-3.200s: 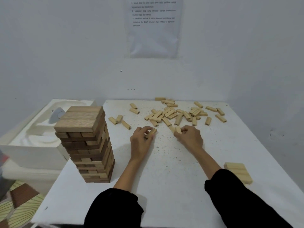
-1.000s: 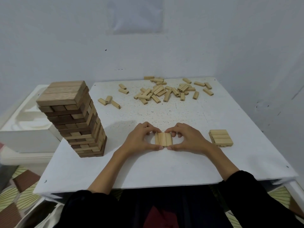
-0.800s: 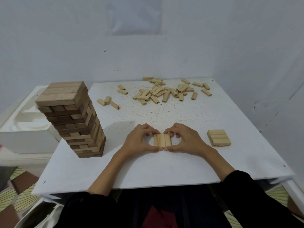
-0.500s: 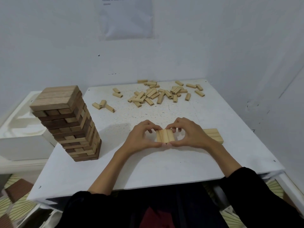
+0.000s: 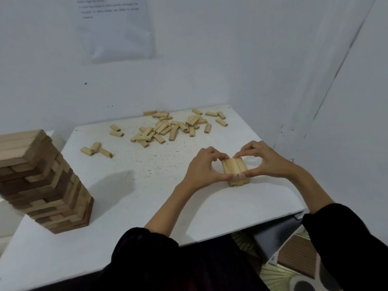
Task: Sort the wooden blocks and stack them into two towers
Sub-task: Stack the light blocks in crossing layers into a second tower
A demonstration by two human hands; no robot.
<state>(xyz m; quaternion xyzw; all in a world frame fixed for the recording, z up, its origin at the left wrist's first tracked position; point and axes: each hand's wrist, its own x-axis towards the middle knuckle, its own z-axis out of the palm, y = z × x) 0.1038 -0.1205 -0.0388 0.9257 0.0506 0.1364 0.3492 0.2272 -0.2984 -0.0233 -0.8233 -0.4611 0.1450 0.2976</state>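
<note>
A row of three light wooden blocks [image 5: 234,165] is pinched from both sides between my left hand [image 5: 201,169] and my right hand [image 5: 264,162], thumbs at the near ends and fingertips at the far ends. The row sits on or just above a small light-block stack [image 5: 239,182] near the table's right edge; I cannot tell whether they touch. At the table's left stands a tall tower of darker brown blocks [image 5: 42,185]. Several loose light blocks [image 5: 172,127] lie scattered at the back.
Three loose light blocks [image 5: 95,149] lie apart at the back left. The white table [image 5: 147,196] ends close to the right of the small stack, with a wall beyond. A paper sheet [image 5: 117,28] hangs on the back wall.
Both hands have carried the row of three light blocks from the table's middle to the right, over the small stack. The view has turned right with them.
</note>
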